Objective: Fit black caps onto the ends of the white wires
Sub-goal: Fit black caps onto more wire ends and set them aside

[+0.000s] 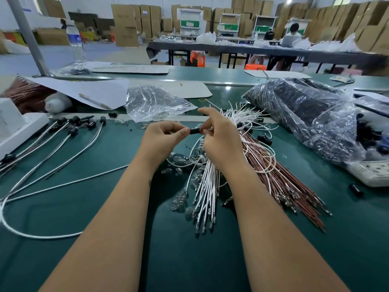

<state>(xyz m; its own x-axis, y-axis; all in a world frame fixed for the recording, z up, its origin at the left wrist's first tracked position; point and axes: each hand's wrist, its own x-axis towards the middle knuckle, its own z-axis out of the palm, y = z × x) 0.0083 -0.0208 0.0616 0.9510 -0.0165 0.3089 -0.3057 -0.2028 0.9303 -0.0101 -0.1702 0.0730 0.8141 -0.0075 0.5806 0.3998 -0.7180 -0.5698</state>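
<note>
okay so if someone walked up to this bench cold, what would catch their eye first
Dead centre, the left hand and right hand meet over the green table, pinching a small black cap between them. Just beneath and to the right fans a bundle of white wires beside reddish-brown wires. Farther right sits a big clear bag of black caps.

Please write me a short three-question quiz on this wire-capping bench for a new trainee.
1. True or false: both hands meet at one black cap above the green table.
2. Where do the finished capped wires lie? A) left of the hands B) right of the hands C) inside the clear bag
3. Fill in: the bundle lying right of the loose white wires is ___ in colour.

Key: 1 true, the left hand and right hand both pinch it. 2 A. 3 reddish-brown, the brown wires.
</note>
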